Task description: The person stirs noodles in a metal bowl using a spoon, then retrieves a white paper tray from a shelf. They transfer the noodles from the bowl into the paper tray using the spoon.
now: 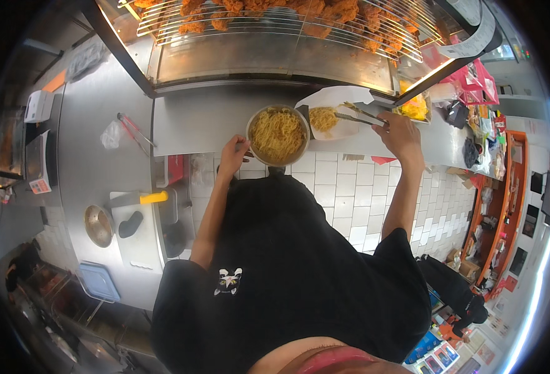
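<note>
A round metal bowl (pixel 250 152) full of yellow noodles (pixel 277 133) stands at the front edge of the steel counter. My left hand (pixel 234 155) grips the bowl's left rim with its fingertips. To the right, my right hand (pixel 400 135) holds metal tongs (pixel 356 119) that point left. A few noodle strands hang about the tips of the tongs. Under them lies an opened white paper container (pixel 345 133), with a small heap of noodles (pixel 323 119) at its left end.
Fried chicken pieces (pixel 335 14) lie on a wire rack (pixel 275 23) in the display case ahead. Red-handled tongs (pixel 134 133) and a yellow-handled knife (pixel 139 198) by a white cutting board (pixel 137 248) are at the left. A person in black (pixel 452 285) is at the lower right.
</note>
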`<action>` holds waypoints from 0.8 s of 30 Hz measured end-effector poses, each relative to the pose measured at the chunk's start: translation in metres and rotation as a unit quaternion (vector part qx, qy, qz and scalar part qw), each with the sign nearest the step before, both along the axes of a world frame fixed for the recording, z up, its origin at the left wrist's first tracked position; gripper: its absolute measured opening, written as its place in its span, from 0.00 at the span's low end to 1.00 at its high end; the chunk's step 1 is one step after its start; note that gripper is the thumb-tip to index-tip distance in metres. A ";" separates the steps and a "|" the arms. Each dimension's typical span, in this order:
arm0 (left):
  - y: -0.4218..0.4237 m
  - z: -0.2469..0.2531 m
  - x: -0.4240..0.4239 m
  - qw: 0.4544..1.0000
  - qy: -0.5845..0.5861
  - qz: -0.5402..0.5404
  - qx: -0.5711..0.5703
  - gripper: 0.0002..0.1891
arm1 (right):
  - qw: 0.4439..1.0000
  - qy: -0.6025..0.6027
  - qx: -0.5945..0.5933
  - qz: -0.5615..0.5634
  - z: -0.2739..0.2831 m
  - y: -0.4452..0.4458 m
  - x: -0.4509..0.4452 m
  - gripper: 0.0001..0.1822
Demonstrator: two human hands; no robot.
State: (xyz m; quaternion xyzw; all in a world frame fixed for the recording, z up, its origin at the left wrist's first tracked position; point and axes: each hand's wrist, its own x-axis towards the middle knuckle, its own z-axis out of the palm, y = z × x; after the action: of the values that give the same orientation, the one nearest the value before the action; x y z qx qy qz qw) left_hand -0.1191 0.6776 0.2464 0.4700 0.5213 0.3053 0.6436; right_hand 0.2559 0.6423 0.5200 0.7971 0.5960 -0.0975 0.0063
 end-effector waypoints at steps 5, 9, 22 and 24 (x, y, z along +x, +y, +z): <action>0.004 -0.003 0.001 1.000 -0.009 -0.016 -0.011 0.09 | 0.998 -0.018 -0.049 0.040 -0.104 0.003 0.021 0.15; 0.000 -0.002 -0.003 1.000 0.006 -0.030 -0.005 0.09 | 1.000 0.020 0.014 -0.012 -0.118 -0.005 0.010 0.10; 0.002 -0.008 -0.003 1.000 0.000 -0.016 0.021 0.08 | 0.999 0.023 -0.021 0.040 -0.112 0.012 0.047 0.13; 0.000 -0.009 -0.005 1.000 0.011 -0.021 0.004 0.08 | 0.999 0.041 -0.017 0.027 -0.105 0.011 0.048 0.12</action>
State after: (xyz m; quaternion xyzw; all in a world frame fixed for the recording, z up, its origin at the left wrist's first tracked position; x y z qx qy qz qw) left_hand -0.1239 0.6774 0.2371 0.4871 0.5172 0.2886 0.6418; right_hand 0.3036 0.6537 0.4145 0.7759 0.6152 -0.1395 -0.0021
